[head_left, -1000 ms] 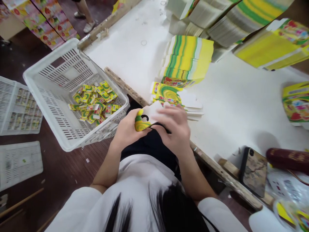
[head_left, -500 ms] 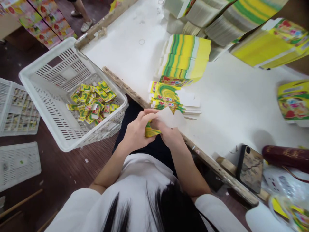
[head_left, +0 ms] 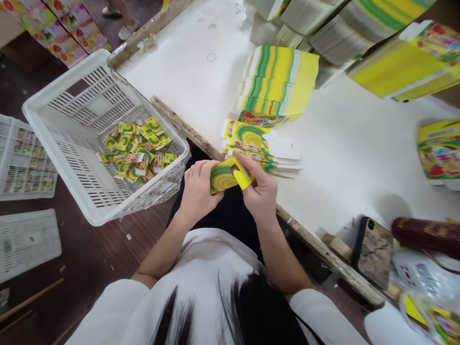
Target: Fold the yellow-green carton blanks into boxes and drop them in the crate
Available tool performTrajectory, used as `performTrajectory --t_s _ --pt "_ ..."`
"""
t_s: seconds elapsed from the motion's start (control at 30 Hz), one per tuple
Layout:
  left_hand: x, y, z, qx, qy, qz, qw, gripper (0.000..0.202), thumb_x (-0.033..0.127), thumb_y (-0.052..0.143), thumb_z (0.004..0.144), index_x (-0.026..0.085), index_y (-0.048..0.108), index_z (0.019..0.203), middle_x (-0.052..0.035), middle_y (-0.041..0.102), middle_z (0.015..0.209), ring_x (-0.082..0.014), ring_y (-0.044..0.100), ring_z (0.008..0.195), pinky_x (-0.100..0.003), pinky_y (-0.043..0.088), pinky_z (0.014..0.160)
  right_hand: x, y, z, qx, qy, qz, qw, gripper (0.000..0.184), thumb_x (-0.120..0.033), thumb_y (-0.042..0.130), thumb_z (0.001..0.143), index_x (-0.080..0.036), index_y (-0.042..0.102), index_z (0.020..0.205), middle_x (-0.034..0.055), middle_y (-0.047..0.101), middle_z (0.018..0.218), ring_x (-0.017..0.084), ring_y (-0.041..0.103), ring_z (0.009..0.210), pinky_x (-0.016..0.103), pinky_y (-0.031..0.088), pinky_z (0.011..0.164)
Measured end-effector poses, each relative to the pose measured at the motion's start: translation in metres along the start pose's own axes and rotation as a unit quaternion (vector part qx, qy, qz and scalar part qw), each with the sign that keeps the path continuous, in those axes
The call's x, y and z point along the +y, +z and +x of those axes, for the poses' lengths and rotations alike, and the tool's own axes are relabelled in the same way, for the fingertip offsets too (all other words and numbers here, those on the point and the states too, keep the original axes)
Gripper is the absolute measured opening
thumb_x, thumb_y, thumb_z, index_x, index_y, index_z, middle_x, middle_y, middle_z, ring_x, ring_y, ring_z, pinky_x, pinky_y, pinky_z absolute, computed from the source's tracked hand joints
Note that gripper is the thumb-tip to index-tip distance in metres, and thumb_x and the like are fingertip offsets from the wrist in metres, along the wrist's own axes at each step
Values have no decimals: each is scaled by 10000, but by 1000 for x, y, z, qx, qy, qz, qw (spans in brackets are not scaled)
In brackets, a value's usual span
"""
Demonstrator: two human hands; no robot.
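Note:
A small yellow-green carton (head_left: 223, 178) with a swirl print is held over my lap, close to the table edge. My left hand (head_left: 199, 188) wraps round its left end. At the other end, the fingers of my right hand (head_left: 259, 188) pinch a yellow flap (head_left: 244, 176) that stands away from the carton's opening. Just beyond my hands lie several flattened cartons (head_left: 251, 139), fanned with white flaps to the right. Behind them leans a long row of flat cartons (head_left: 276, 84).
Left of me a white plastic basket (head_left: 102, 211) holds many folded cartons (head_left: 138, 148). A wooden strip (head_left: 187, 127) edges the white table (head_left: 172, 62). On the right are a phone (head_left: 373, 251), a dark red bottle (head_left: 426, 235) and more carton stacks (head_left: 398, 62). Another person's feet (head_left: 127, 28) show top left.
The carton has turned, so its swirl face and yellow end flap now show instead of white flaps. My right hand has shifted slightly right and grips the flap.

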State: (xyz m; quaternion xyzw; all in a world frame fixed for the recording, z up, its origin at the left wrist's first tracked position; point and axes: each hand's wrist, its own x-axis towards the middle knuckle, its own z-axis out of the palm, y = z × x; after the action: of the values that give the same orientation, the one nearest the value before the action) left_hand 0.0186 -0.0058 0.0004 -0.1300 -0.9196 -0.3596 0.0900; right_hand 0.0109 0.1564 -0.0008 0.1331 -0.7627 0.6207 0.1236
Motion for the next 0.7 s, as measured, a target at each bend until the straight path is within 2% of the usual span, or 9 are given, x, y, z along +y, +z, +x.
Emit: performTrajectory --t_s 0.03,0.1,0.17,0.2,0.3,0.4,0.6,0.7 --pt "0 -2 1 -4 2 1 1000 568 205 717 746 207 480 1262 -112 634 1186 -301 626 1119 -469 508 951 1 -1 0 -16 -10 -11 1000 551 -156 594 942 -337 550 1461 39 600 1483 239 557 1388 434 458 1176" --pt "-3 -7 2 -3 10 -16 1000 527 264 729 765 194 511 1240 -102 660 1133 -278 656 1038 -426 535 896 1 -4 -1 -87 -30 -49 995 616 -208 661 921 -326 497 1503 59 455 1604 274 449 1474 459 426 1200" --pt "-6 -10 2 5 17 -28 999 511 324 749 767 190 542 1215 -98 676 1113 -268 668 1008 -403 546 883 0 -8 -1 -148 -39 -87 984 568 -224 672 920 -319 548 1466 57 326 1671 294 381 1512 469 425 1198" --pt "-7 -12 2 6 19 -31 999 499 333 758 765 193 557 1199 -92 684 1104 -262 673 1002 -395 548 888 -1 -10 -1 -163 -37 -99 981 502 -223 659 930 -317 599 1419 50 307 1679 294 387 1509 468 436 1189" --pt "-6 -14 1 -8 17 -45 999 493 281 774 742 207 574 1187 -74 702 1109 -240 685 1009 -362 551 896 -3 -17 0 -181 -35 -105 977 341 -238 638 950 -307 710 1276 49 374 1650 282 462 1464 458 459 1172" --pt "-3 -13 -1 -13 10 -59 998 505 267 764 744 206 567 1205 -75 703 1122 -231 689 1015 -348 554 891 -5 -19 1 -191 -42 -104 975 313 -243 651 942 -278 726 1244 69 390 1641 284 461 1465 454 446 1183" --pt "-1 -14 0 17 9 -18 1000 491 314 738 752 197 570 1198 -91 700 1114 -265 681 1006 -394 543 892 -10 -4 -2 -205 -34 -141 968 509 -203 590 962 -301 548 1461 33 110 1733 309 202 1579 521 360 1238" --pt "-2 -16 1 12 18 -20 1000 498 332 746 749 195 573 1196 -92 701 1114 -267 680 1011 -392 541 895 -10 -3 -3 -224 -36 -132 965 559 -260 597 969 -326 478 1512 26 80 1738 321 190 1581 536 339 1246"
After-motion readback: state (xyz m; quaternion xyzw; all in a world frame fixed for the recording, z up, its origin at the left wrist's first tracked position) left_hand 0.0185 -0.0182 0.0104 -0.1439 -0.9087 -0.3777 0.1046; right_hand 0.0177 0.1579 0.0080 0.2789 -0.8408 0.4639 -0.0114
